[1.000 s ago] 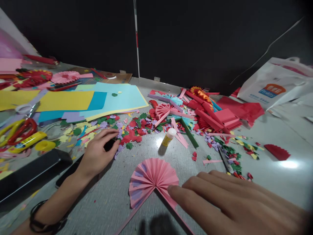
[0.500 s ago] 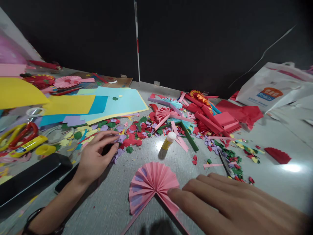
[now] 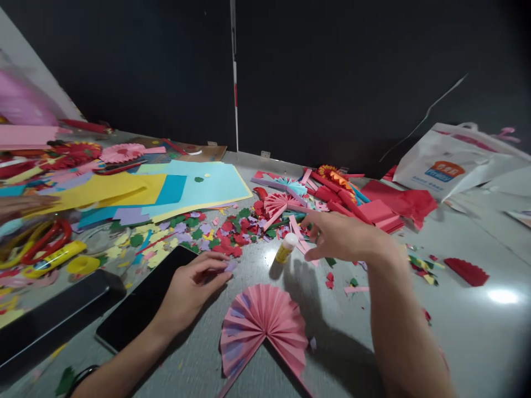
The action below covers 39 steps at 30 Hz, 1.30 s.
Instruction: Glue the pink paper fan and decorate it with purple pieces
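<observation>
My left hand (image 3: 193, 290) is closed in a pinch on a small purple paper cutout (image 3: 229, 266). Below and to the right of it lies a pink pleated paper fan (image 3: 269, 318) with purple pieces on its left side. An upright glue stick (image 3: 286, 249) with a white cap stands beyond the fan. Just right of it hovers my right hand (image 3: 338, 235), fingers apart and nothing in them. A black phone (image 3: 145, 304) rests partly under my left forearm.
Paper scraps (image 3: 232, 237) litter the tabletop. Coloured sheets (image 3: 207, 179), red scissors (image 3: 53, 243) and a black case (image 3: 62, 318) are at left. Another person's hand (image 3: 25, 204) touches yellow paper there. Pleated fans (image 3: 277, 207) and a white bag (image 3: 448, 160) stand farther back.
My left hand has moved right and nearer, away from the scrap pile, with the purple cutout. My right hand has gone from the fan's edge forward to beside the glue stick.
</observation>
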Each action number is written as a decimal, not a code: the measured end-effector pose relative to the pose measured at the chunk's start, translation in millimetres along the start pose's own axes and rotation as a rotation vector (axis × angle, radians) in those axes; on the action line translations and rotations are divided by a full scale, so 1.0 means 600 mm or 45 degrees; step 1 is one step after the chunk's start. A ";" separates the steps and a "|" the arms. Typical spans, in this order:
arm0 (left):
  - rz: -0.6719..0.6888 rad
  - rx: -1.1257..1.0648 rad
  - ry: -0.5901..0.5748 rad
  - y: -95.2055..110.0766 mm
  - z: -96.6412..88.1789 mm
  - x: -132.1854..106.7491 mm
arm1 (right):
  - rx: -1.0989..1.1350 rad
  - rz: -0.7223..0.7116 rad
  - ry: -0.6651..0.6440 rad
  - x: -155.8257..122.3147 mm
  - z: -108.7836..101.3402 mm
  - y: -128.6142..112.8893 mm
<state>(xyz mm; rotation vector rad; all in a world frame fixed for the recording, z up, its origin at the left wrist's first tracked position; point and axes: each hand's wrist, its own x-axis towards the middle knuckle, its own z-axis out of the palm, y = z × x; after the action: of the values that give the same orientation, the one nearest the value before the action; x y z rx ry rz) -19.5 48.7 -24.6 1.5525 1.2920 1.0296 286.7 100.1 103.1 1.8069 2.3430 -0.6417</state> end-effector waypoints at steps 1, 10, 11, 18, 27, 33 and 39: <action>0.020 0.011 0.001 0.002 0.001 -0.001 | 0.048 -0.058 -0.071 0.016 0.003 0.003; 0.257 0.208 0.034 0.024 -0.004 -0.016 | 0.414 -0.574 -0.450 0.105 0.034 0.011; 0.246 0.171 0.040 0.024 -0.004 -0.017 | 0.418 -0.592 -0.453 0.103 0.033 0.007; -0.064 -0.198 0.054 0.023 -0.003 -0.014 | 0.132 -0.579 -0.429 0.008 0.010 -0.064; -0.205 -0.366 -0.147 0.034 0.006 -0.017 | -0.121 -0.391 -0.217 -0.070 0.025 -0.118; -0.177 -0.367 -0.290 0.036 0.010 -0.027 | -0.137 -0.410 -0.198 -0.080 0.032 -0.130; -0.174 -0.473 -0.376 0.030 0.008 -0.032 | -0.160 -0.371 -0.152 -0.073 0.032 -0.129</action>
<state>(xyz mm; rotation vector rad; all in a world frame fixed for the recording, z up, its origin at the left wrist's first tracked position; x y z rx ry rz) -12.0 27.3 -10.1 1.2582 0.9286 0.8587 222.7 37.9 120.8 1.3500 2.5230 -0.5997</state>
